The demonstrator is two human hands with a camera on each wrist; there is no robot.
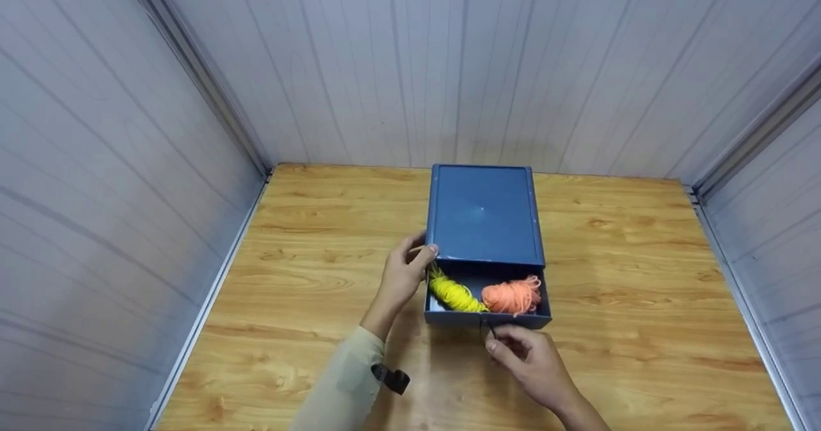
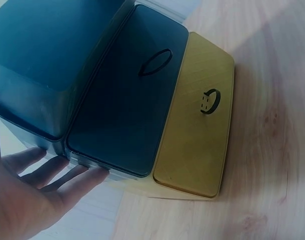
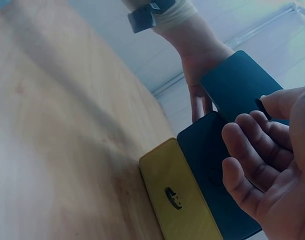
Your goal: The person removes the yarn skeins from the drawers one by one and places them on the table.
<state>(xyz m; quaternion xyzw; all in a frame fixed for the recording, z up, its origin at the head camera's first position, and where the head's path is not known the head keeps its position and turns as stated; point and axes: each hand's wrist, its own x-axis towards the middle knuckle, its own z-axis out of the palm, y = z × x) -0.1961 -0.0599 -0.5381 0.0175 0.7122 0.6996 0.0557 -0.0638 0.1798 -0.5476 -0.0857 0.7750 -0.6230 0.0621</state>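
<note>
A blue drawer cabinet (image 1: 485, 213) has its top drawer (image 1: 452, 317) pulled out at the front. Inside that drawer lie a bundle of yellow yarn (image 1: 455, 292), on the left, and a bundle of orange yarn (image 1: 511, 297), on the right. My right hand (image 1: 529, 360) pinches the drawer's black loop handle (image 3: 262, 108) between thumb and fingers. Against the cabinet's left side my left hand (image 1: 405, 270) rests, its thumb up by the top front corner. In the left wrist view, its fingers (image 2: 82, 187) press on the side nearly straight.
Below the pulled-out drawer are a closed blue drawer (image 2: 127, 95) and a closed yellow drawer (image 2: 192, 145), each with a black loop. The cabinet stands on a wood-grain table (image 1: 321, 226) near the back panel (image 1: 410, 65). Pale panels rise on both sides too.
</note>
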